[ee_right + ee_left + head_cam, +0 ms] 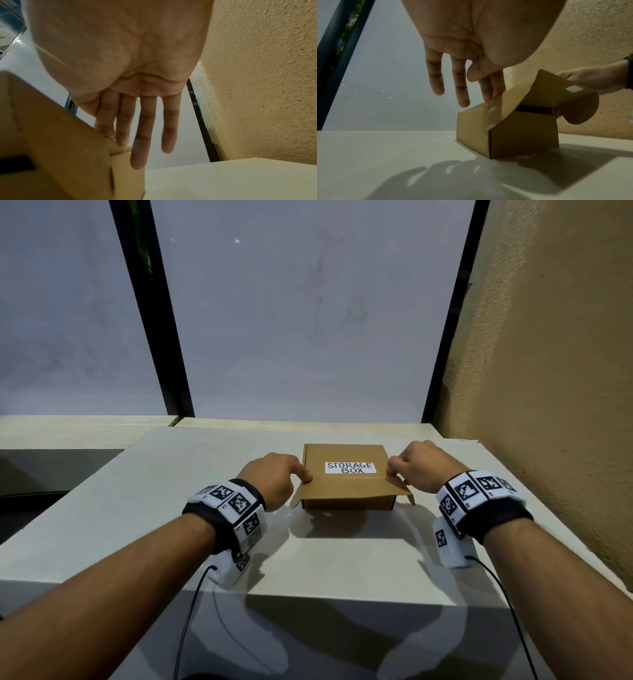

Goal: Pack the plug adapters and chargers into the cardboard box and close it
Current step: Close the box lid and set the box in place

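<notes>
Pinching matte cardboard box (346, 491) lid — both hands.

Boxes: one brown corrugated cardboard box (347, 491), its lid lowered but not shut.
Labels: one white paper label (350, 467), hand-lettered "STORAGE BOX", on that lid.
Side flaps: two rounded brown cardboard flaps, sticking out left (296, 498) and right (403, 491).
Hands: two, both mine, my left hand (274, 479) and my right hand (426, 465), one at each side of the lid.
Wristbands: two black bands with white coded squares, left (233, 510) and right (479, 498).
Tables: one white table (342, 559).
Plug adapters, chargers: none countable; box interior hidden.
</notes>
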A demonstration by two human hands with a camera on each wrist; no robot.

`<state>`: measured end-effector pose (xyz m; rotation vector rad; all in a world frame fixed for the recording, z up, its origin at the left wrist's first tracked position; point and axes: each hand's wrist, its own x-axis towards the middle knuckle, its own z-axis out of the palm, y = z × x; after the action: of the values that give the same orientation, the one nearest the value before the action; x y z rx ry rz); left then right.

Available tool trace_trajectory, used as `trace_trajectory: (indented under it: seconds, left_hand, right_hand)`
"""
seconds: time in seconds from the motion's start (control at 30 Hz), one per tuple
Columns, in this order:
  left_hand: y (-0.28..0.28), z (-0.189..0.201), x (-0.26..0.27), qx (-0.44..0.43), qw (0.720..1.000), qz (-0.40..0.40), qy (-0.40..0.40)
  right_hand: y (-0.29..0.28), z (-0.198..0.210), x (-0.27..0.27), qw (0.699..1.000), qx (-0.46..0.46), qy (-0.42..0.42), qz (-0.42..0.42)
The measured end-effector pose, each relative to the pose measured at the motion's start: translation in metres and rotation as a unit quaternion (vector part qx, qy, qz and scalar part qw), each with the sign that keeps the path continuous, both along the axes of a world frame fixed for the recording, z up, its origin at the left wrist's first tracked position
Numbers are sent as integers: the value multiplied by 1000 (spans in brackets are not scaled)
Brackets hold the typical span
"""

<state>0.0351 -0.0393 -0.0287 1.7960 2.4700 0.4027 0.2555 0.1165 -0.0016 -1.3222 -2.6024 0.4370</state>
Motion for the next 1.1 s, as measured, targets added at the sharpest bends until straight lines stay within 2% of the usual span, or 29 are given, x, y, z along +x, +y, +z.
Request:
trace_trajectory:
  seconds: [0.1, 0.27, 0.47, 0.6, 0.67, 0.77, 0.83, 0.9, 1.0, 1.1]
  left_hand:
    - [0, -2, 4, 3, 1000, -8, 25]
    - [2, -4, 2, -2, 1000, -8, 13]
    - [2, -6, 5, -21, 999, -21, 37]
    - [2, -7, 5, -28, 999, -17, 27]
    - [2, -7, 5, -24, 1000, -6, -16]
    - [-1, -3, 8, 25, 988, 52, -143]
    - [-1, -2, 8, 69, 960, 110, -248]
    - [-2, -3, 10, 76, 932, 139, -326]
    - [-4, -6, 13, 35, 938, 142, -314]
    - [-8, -9, 19, 33, 942, 137, -306]
  right_hand:
    - [-2, -5, -1, 1000, 10, -13, -9]
    - [-8, -11, -2, 999, 25, -27, -18]
    - [-15, -12, -4, 998, 46, -31, -35]
    - [-14, -19, -5, 998, 34, -37, -32]
    - [-10, -21, -3, 1000, 4, -19, -23]
    - [-5, -13, 5, 998, -65, 2, -10]
    - [-6, -9, 10, 992, -122, 24, -10]
    - [-9, -9, 12, 981, -181, 58, -30]
    - [-16, -10, 11, 965, -238, 94, -53]
    - [-21, -12, 11, 967, -228, 99, -57]
